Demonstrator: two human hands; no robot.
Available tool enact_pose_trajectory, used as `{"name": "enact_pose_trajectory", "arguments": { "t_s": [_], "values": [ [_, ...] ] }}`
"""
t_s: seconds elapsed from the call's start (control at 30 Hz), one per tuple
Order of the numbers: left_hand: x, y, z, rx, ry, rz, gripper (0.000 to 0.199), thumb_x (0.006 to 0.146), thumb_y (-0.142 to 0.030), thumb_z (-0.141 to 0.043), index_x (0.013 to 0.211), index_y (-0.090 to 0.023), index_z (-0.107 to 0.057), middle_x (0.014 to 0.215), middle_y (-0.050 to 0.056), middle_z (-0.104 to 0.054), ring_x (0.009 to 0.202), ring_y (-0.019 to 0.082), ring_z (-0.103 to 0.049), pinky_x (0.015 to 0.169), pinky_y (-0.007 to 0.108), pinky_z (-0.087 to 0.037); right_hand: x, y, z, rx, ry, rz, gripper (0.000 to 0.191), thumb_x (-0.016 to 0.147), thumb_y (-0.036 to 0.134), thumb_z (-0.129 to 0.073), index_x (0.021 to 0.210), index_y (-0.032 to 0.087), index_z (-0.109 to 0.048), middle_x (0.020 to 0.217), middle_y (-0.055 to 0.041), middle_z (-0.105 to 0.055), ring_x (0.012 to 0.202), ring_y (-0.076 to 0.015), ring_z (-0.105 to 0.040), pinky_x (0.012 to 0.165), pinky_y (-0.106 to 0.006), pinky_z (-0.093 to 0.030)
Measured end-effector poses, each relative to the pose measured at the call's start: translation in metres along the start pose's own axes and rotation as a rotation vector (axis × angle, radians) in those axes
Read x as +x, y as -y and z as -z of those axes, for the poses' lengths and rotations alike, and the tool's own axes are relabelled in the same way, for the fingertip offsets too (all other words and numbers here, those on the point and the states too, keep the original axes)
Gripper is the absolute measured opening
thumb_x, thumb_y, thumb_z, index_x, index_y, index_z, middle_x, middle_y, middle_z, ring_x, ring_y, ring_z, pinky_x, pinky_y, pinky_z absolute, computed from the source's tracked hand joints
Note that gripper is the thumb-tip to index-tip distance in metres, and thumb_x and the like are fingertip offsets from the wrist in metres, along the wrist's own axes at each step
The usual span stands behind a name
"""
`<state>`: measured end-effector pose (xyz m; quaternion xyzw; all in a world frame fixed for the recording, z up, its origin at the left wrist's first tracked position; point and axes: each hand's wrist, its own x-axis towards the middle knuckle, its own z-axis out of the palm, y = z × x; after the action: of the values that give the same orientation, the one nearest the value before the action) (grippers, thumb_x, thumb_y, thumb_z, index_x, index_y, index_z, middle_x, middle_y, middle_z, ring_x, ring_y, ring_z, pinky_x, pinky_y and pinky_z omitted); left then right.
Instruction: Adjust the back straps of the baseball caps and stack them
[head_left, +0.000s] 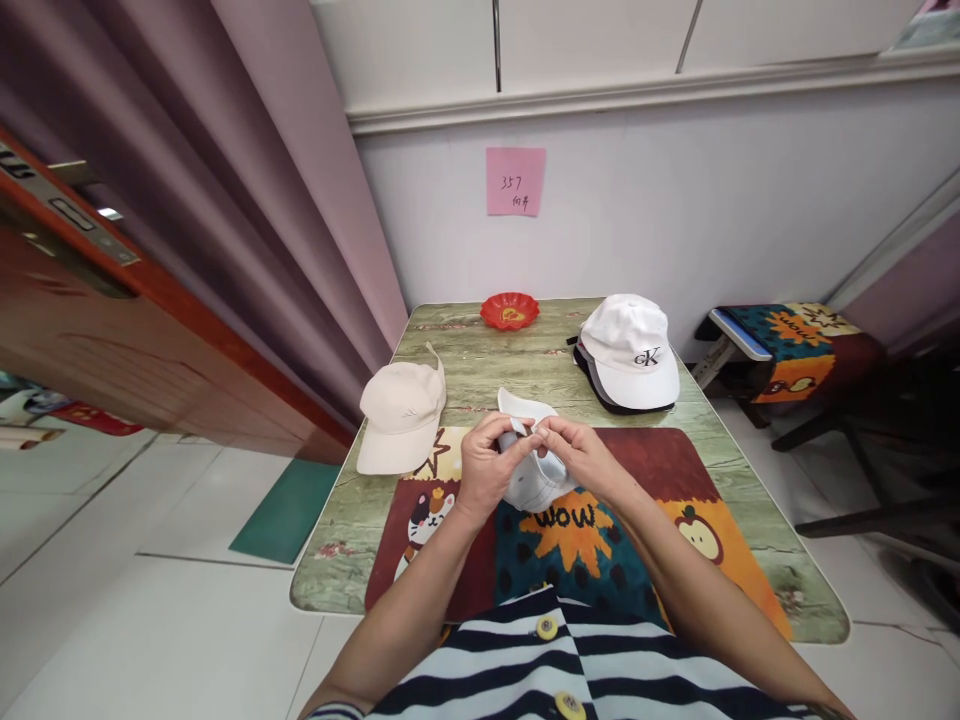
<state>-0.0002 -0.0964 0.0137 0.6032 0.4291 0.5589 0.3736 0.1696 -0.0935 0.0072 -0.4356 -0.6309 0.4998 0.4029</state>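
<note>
A pale baseball cap (536, 485) is held above the patterned mat (465, 570), its brim pointing away from me. My left hand (487, 455) pinches the strap at the cap's near opening. Close beside it, my right hand (574, 450) grips the strap's other part with thumb and finger, and the fingertips of both hands meet. Fingers hide the fastening. To the left lies a beige cap (401, 410) with its strap end sticking up. On the right sits a stack of caps, a white cap (630, 345) with black letters on top and darker ones beneath.
A red scalloped dish (510, 311) stands at the back of the green wood-patterned table (465, 350). A pink note (515, 181) is stuck to the wall. On the left are a curtain (300, 200) and a wooden door (187, 310); a cloth-covered stool (795, 350) stands at right.
</note>
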Motion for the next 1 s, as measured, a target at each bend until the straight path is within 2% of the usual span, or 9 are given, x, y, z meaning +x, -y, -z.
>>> {"name": "enact_pose_trajectory", "arguments": {
  "t_s": [0.23,0.37,0.47,0.57,0.67,0.77,0.87,1.0],
  "values": [
    [0.003,-0.004,0.001,0.070,0.090,0.020,0.019,0.073,-0.036,-0.086,0.083,-0.022,-0.077,0.083,0.004,-0.070,0.081,0.020,-0.063,0.080,0.032,-0.049,0.001,-0.004,-0.003,0.125,-0.010,-0.053,0.048,0.088,0.066,-0.060,0.071,0.021,-0.057,0.069,0.0011,-0.053,0.065,-0.0142,-0.045,0.063,-0.027,-0.038],
    [0.004,-0.002,0.002,-0.143,0.168,0.145,0.046,0.067,-0.036,-0.090,0.104,-0.021,-0.067,0.080,-0.001,-0.063,0.073,0.015,-0.059,0.071,0.027,-0.047,0.000,-0.001,-0.004,0.216,0.039,-0.116,0.048,0.086,0.067,-0.062,0.074,0.021,-0.058,0.066,0.0029,-0.049,0.061,-0.0126,-0.041,0.059,-0.026,-0.035],
    [0.004,0.005,0.003,-0.262,0.230,0.191,0.043,0.068,-0.037,-0.089,0.096,-0.020,-0.062,0.085,0.001,-0.065,0.078,0.015,-0.061,0.074,0.027,-0.049,0.001,-0.002,-0.006,0.247,-0.019,-0.123,0.046,0.082,0.066,-0.068,0.077,0.020,-0.060,0.067,0.0021,-0.052,0.061,-0.0128,-0.043,0.058,-0.027,-0.035],
    [0.004,0.007,0.004,-0.125,0.194,0.112,0.030,0.074,-0.038,-0.084,0.090,-0.020,-0.067,0.089,0.004,-0.068,0.084,0.018,-0.063,0.080,0.031,-0.049,0.002,-0.004,-0.009,0.286,-0.079,-0.103,0.044,0.080,0.063,-0.072,0.082,0.021,-0.061,0.071,0.0008,-0.058,0.064,-0.0136,-0.049,0.061,-0.027,-0.039],
    [0.005,0.000,0.006,0.185,0.104,-0.087,0.019,0.078,-0.036,-0.082,0.090,-0.023,-0.074,0.095,0.006,-0.072,0.093,0.023,-0.064,0.088,0.037,-0.045,0.003,-0.001,-0.009,0.289,-0.084,-0.102,0.041,0.082,0.061,-0.071,0.081,0.021,-0.061,0.071,0.0005,-0.060,0.065,-0.0140,-0.051,0.064,-0.028,-0.041],
    [0.004,-0.010,0.008,0.422,0.085,-0.234,0.013,0.082,-0.034,-0.079,0.094,-0.027,-0.078,0.100,0.007,-0.075,0.100,0.026,-0.064,0.096,0.043,-0.040,0.003,0.004,-0.007,0.315,-0.064,-0.103,0.037,0.083,0.057,-0.071,0.083,0.021,-0.063,0.074,0.0002,-0.062,0.068,-0.0146,-0.054,0.067,-0.028,-0.042],
    [0.005,-0.014,0.009,0.457,0.106,-0.244,0.013,0.085,-0.030,-0.076,0.097,-0.028,-0.078,0.098,0.006,-0.077,0.098,0.026,-0.066,0.095,0.042,-0.041,0.003,0.006,-0.006,0.342,-0.054,-0.084,0.035,0.081,0.054,-0.074,0.084,0.020,-0.066,0.076,0.0000,-0.063,0.071,-0.0151,-0.056,0.070,-0.029,-0.043],
    [0.008,-0.012,0.012,0.296,0.138,-0.145,0.012,0.082,-0.028,-0.079,0.093,-0.023,-0.077,0.093,0.006,-0.076,0.089,0.022,-0.067,0.083,0.035,-0.048,0.003,0.004,-0.007,0.363,-0.044,-0.106,0.036,0.078,0.054,-0.076,0.081,0.020,-0.066,0.072,0.0009,-0.062,0.068,-0.0140,-0.054,0.067,-0.028,-0.041]
  ]
}}
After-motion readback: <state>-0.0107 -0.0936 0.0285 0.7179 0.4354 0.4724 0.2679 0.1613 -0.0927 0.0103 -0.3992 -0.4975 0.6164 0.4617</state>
